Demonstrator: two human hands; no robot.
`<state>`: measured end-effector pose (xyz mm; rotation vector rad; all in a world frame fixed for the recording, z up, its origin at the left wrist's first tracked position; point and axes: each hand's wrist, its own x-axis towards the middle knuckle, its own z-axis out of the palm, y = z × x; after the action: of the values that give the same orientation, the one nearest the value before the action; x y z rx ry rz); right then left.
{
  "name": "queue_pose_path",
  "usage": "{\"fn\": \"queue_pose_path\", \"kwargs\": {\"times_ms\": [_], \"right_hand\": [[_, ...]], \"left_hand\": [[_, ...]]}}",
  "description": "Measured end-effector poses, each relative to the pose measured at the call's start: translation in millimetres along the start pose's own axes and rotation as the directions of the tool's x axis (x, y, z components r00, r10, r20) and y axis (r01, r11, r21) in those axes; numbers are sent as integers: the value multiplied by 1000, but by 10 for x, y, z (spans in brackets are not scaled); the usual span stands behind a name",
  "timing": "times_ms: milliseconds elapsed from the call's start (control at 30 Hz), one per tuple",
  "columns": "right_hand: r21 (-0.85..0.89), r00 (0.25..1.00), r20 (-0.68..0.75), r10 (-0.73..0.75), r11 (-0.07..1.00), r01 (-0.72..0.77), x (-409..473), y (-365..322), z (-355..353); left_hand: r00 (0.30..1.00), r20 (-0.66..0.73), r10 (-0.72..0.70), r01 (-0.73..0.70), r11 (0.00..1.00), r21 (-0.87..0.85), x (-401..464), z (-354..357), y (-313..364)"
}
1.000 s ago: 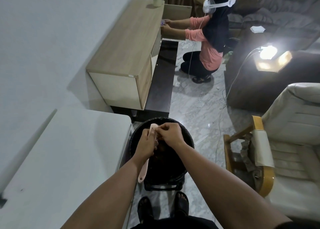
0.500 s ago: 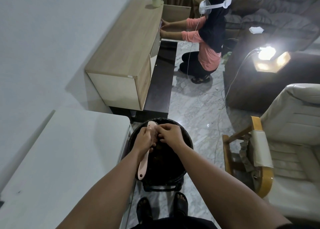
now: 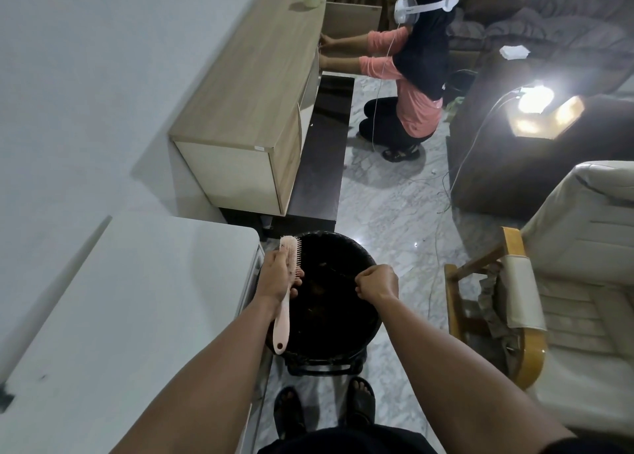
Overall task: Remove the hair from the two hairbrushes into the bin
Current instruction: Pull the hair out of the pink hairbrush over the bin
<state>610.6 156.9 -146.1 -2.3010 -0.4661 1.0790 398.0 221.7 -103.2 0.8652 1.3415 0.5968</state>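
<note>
My left hand (image 3: 276,276) grips a pink hairbrush (image 3: 286,295) upright at the left rim of a round black bin (image 3: 343,343), bristles facing right and handle hanging down. My right hand (image 3: 375,283) is over the bin's right side, fingers pinched on thin dark strands of hair (image 3: 338,275) that stretch across the bin toward the brush. A second hairbrush is not in view.
A white table (image 3: 120,333) stands at my left, touching the bin. A wooden cabinet (image 3: 254,103) sits beyond it, where another person (image 3: 411,76) crouches. An armchair (image 3: 549,282) stands at the right. My sandalled feet (image 3: 322,405) are on the marble floor below the bin.
My right hand has pulled away from the brush to the right, drawing hair out with it. My left hand has shifted the brush slightly left toward the bin's rim.
</note>
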Motion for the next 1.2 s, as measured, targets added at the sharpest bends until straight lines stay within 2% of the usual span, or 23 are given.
{"fn": "queue_pose_path", "kwargs": {"times_ms": [100, 167, 233, 300, 367, 433, 500, 567, 633, 767, 867, 967, 1033, 1100, 1200], "right_hand": [[-48, 998, 48, -38, 998, 40, -11, -56, 43], [27, 975, 190, -115, 993, 112, -116, -156, 87], [175, 897, 383, -219, 971, 162, -264, -309, 163], [199, 833, 485, -267, 961, 192, -344, -400, 246], [153, 867, 438, -236, 970, 187, -344, -382, 314], [94, 940, 323, -108, 992, 82, -283, -307, 297], [-103, 959, 283, 6, 994, 24, -191, -162, 230], [-225, 986, 162, 27, 974, 10, 8, 25, 149], [-277, 989, 150, 8, 960, 34, 50, 92, 80], [-144, 935, 349, -58, 983, 114, -89, -57, 64], [24, 911, 384, -148, 988, 151, -189, -205, 123], [166, 838, 456, -301, 953, 252, -321, -352, 215], [208, 806, 484, -341, 939, 272, -442, -436, 257], [233, 840, 447, -308, 947, 223, -452, -446, 254], [229, 914, 391, -104, 973, 13, -361, -359, 167]], "left_hand": [[998, 8, -65, 65, 998, 5, 37, -12, -30], [996, 9, -85, 85, 996, 7, 23, 29, -35], [994, 60, -88, 88, 996, 1, -30, 124, -26], [993, 97, -74, 73, 997, 12, -64, 192, -8], [997, 62, -38, 35, 998, 47, -68, 197, 24], [999, -2, 32, -32, 998, 53, -95, 147, 86], [989, -101, 109, -107, 994, 30, -79, 48, 124], [971, -188, 148, -146, 989, 23, -29, -52, 139], [971, -204, 124, -120, 992, 34, -7, -107, 132], [994, -102, 34, -29, 998, 50, -95, -39, 98], [998, -54, -39, 41, 998, 48, -114, 53, 34], [993, 27, -111, 109, 991, 75, -139, 148, -2], [989, 86, -122, 115, 990, 81, -157, 173, 1], [986, 108, -124, 114, 989, 89, -156, 146, 20], [997, 36, -69, 68, 997, 28, -166, 18, 79]]}}
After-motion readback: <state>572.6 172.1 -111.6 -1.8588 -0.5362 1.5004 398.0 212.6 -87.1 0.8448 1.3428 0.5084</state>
